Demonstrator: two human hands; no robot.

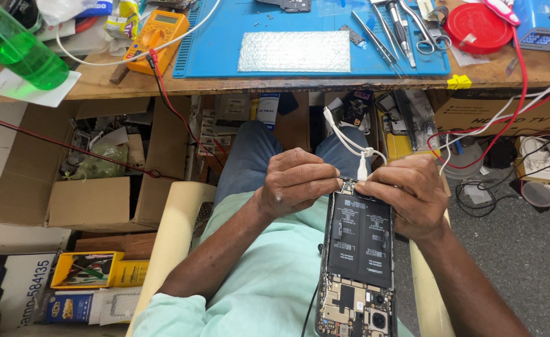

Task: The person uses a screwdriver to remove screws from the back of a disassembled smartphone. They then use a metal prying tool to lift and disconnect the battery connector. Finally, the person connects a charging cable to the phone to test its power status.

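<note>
There, over the person's lap, both hands met at the far end of an opened smartphone (357,262), its back cover off so that the 2 black battery cells and the circuit board near the cameras lay bare. The left hand (297,182) had its fingers curled together against the phone's top left corner, gripping the edge. The right hand (409,195) was closed around the top right corner, thumb and forefinger pinched on a white cable plug (362,168) that stood upright at the phone's end; whether the plug sat fully in the port could not be told. The white cable (343,134) looped upward from the plug toward the workbench (100,84).

On the bench lay a blue work mat (225,37) with a sheet of bubble wrap (294,51), tweezers and scissors (406,28) beside it, a round red lid (477,28), and a yellow multimeter (156,37) with red and black leads hanging down. A green bottle (16,47) lay at the left edge. Open cardboard boxes (94,175) of parts sat under the bench.
</note>
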